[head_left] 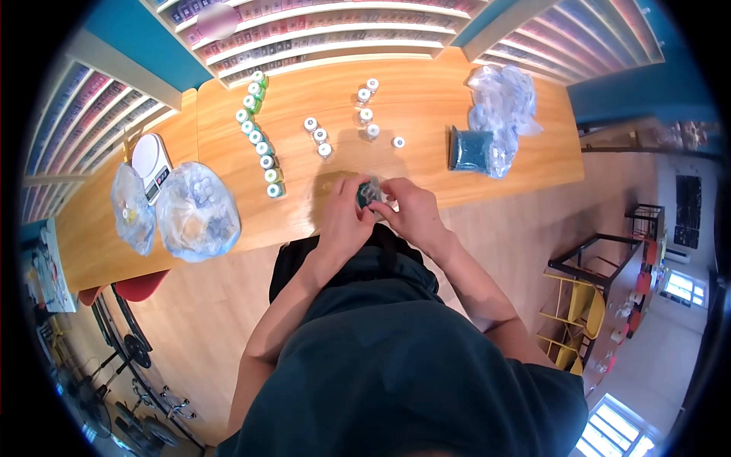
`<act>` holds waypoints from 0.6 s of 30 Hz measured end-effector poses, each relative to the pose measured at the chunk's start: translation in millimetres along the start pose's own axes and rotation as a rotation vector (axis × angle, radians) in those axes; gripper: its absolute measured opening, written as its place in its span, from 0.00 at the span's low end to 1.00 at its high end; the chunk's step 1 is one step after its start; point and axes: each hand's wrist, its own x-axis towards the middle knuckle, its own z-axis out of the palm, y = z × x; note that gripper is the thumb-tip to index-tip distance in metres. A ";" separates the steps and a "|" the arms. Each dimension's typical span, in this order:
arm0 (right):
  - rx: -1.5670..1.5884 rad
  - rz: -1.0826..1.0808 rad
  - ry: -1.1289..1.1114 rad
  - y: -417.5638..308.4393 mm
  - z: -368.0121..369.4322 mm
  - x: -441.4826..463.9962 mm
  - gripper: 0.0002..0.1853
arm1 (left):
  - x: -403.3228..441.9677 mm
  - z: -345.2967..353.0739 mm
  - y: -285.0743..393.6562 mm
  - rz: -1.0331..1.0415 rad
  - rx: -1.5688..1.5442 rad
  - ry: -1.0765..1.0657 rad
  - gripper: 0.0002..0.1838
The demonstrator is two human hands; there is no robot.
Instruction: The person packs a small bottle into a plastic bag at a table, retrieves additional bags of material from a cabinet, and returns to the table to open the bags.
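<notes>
Near the front edge of the wooden table (426, 107), both hands meet around a small clear container with dark green contents (368, 192). My left hand (346, 219) wraps its fingers around the left side. From the right, my right hand (413, 209) pinches at it, and the fingers cover part of it. Whether its lid is on cannot be made out. Beyond the hands stand small clear bottles with white caps (325, 150), in short rows. A single white-capped bottle (399, 142) stands apart. To the left runs a long row of green-filled bottles (256, 138).
A packet of dark teal grains (470, 150) lies at right beside crumpled clear bags (502, 99). At left are a white digital scale (151, 164) and a plastic bag holding bottles (198, 213). Shelves (320, 34) of small coloured containers line the back.
</notes>
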 end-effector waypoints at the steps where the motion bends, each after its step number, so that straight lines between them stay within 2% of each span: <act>1: -0.052 -0.001 -0.022 -2.4 0.5 0.0 0.18 | -0.6 2.8 -4.4 0.080 0.069 0.017 0.29; 3: -0.155 -0.002 -0.067 -8.6 1.9 -0.3 0.16 | -2.3 11.8 -18.2 0.238 0.207 0.051 0.33; 6: -0.130 -0.064 -0.085 3.0 16.4 -2.2 0.16 | -3.2 20.3 -24.8 0.325 0.179 0.034 0.37; 8: -0.172 -0.028 -0.092 10.6 18.6 -5.0 0.16 | -7.1 23.1 -23.0 0.212 0.119 0.001 0.39; 11: -0.259 0.050 -0.116 15.2 18.2 -7.7 0.16 | -10.7 26.2 -24.6 0.084 0.083 0.066 0.43; 15: -0.339 0.094 -0.078 15.4 23.9 -8.0 0.15 | -8.0 24.3 -22.8 -0.137 0.170 0.028 0.47; 18: -0.326 0.091 -0.037 21.9 26.2 -9.6 0.15 | -4.8 25.1 -28.0 -0.108 0.205 -0.046 0.47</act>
